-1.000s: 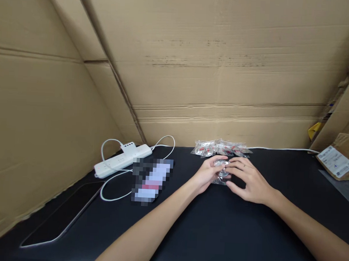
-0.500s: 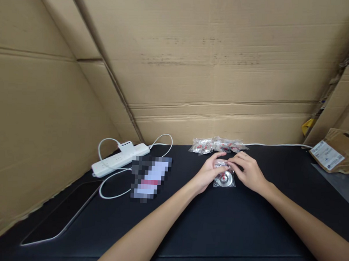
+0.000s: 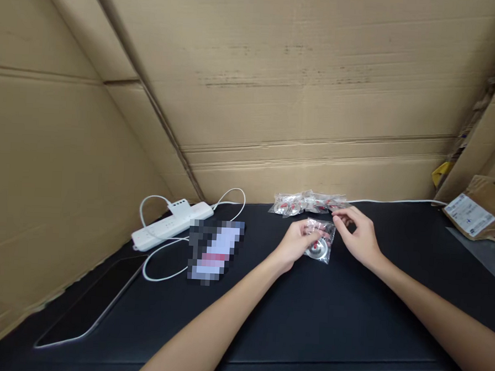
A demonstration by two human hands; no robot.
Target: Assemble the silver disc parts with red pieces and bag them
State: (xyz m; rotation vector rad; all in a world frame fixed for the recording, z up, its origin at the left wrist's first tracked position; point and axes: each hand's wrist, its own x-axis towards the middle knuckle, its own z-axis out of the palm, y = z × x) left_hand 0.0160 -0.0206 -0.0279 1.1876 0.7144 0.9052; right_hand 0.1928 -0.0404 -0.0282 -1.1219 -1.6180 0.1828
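A clear plastic bag with a round silver metal disc and a small red part inside is in my left hand. My left thumb lies across the front of the bag, with fingers behind it. My right hand is just beyond the bag's upper right corner, its fingers curved and the thumb slightly apart from them. I see nothing held in it. Behind the hands lies a row of similar bagged discs with red parts, the right end partly near my right fingertips.
On the left are a white power strip with looped white cables, a blurred phone-like object and a dark tablet. A torn cardboard package with a label sits at right. Cardboard walls enclose the black table.
My right hand has moved off the bag, up and to the right. The bag has tilted and now shows more of its upper part in my left hand. The view has shifted slightly.
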